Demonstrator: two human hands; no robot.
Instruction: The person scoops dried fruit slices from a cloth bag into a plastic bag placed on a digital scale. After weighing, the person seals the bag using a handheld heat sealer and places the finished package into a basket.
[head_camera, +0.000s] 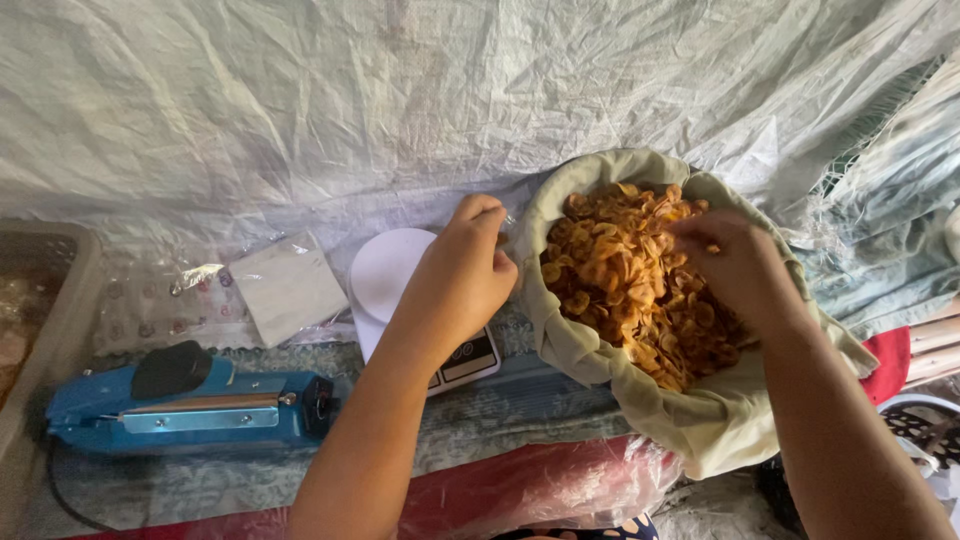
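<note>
A large cloth-lined sack (600, 365) of golden fried chips (625, 275) sits at the right. My right hand (735, 265) is down in the chips with fingers curled around some of them. My left hand (465, 275) is closed in a loose fist beside the sack's left rim, above a white kitchen scale (385, 275); a bit of clear plastic seems pinched at its fingertips, hard to tell.
A blue heat sealer (185, 405) lies at the left front. Clear plastic bags (285, 285) lie behind it. A brown crate edge (45, 310) is at far left. White tarp (400, 100) covers the back. Red plastic (540, 490) lies at the front.
</note>
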